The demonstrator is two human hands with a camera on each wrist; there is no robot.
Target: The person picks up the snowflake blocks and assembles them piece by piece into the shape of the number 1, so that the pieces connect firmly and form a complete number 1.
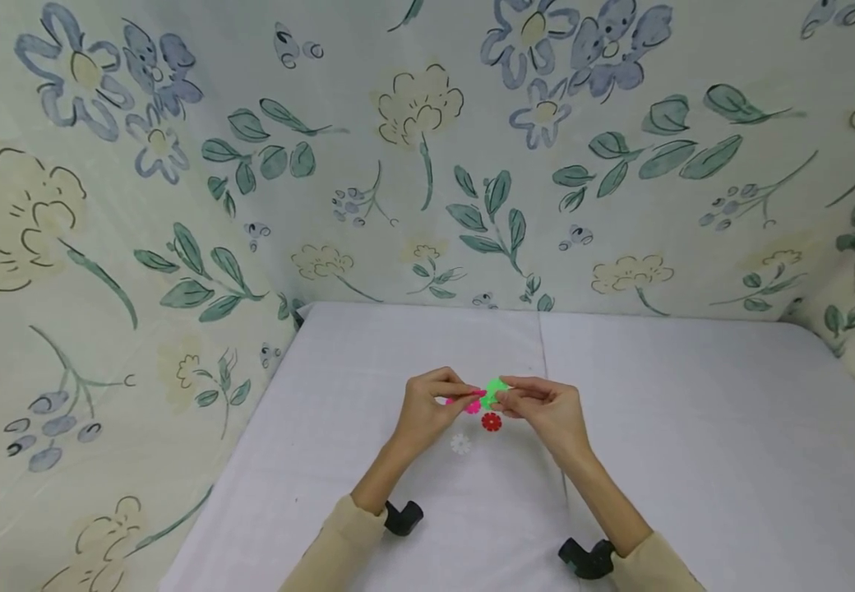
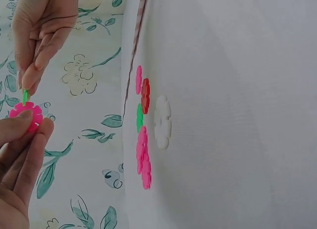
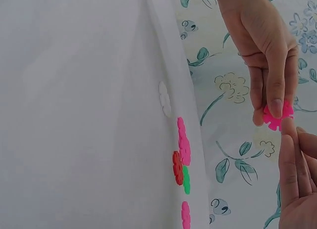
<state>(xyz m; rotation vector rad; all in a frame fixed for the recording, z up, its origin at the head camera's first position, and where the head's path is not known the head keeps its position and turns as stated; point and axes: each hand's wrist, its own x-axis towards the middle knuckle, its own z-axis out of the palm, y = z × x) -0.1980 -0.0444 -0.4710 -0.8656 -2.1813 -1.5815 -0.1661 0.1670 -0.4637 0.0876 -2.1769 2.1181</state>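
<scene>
My left hand (image 1: 431, 407) pinches a pink flower-shaped disc (image 2: 29, 113) with notched edges between thumb and fingers. Close beside it, my right hand (image 1: 552, 415) pinches a green disc (image 2: 25, 96), seen edge-on in the left wrist view. The green disc meets the pink disc's upper edge there; whether their notches interlock I cannot tell. Both hands are above the table. Below them lie a red disc (image 1: 492, 422), a white disc (image 1: 460, 444), several pink discs (image 3: 184, 142) and another green disc (image 3: 186, 179). In the right wrist view my right fingers hide the held green disc.
A white cloth covers the table (image 1: 694, 427), with a crease running front to back near its middle. Floral fabric (image 1: 368, 189) hangs behind and at the sides. Black angular pieces (image 1: 404, 518) sit at both wrists, by the beige sleeves (image 1: 342, 547).
</scene>
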